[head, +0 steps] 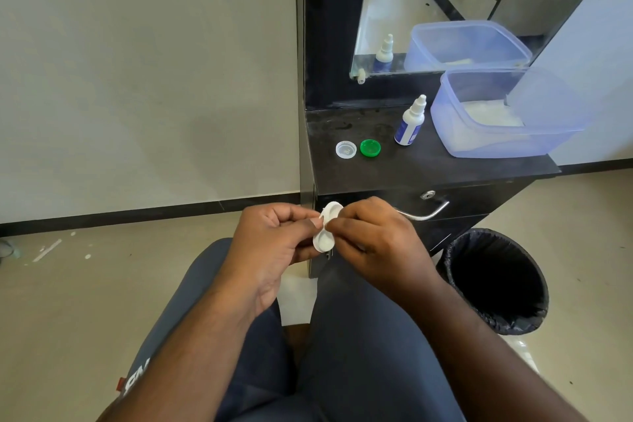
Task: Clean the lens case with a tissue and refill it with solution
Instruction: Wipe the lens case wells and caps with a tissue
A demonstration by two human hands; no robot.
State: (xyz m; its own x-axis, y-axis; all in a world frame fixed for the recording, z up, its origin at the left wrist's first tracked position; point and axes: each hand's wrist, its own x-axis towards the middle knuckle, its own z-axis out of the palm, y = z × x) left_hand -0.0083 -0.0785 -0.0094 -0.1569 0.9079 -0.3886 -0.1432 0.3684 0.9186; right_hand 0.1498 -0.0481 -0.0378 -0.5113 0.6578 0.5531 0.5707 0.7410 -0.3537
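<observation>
Both hands pinched the white lens case (327,230) over the lap, the left hand (274,243) gripping its edge, the right hand (373,243) apparently pressing tissue inside, where a slip could probably drop it near the bin (496,281).

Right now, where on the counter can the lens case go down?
Bare counter lies along the front edge, right of the green cap, before the bottle. The right rear is crowded by the plastic tub.

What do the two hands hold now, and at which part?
The white plastic two-well lens case: left hand grips its left edge, right hand pinches its right side near the middle.
</observation>
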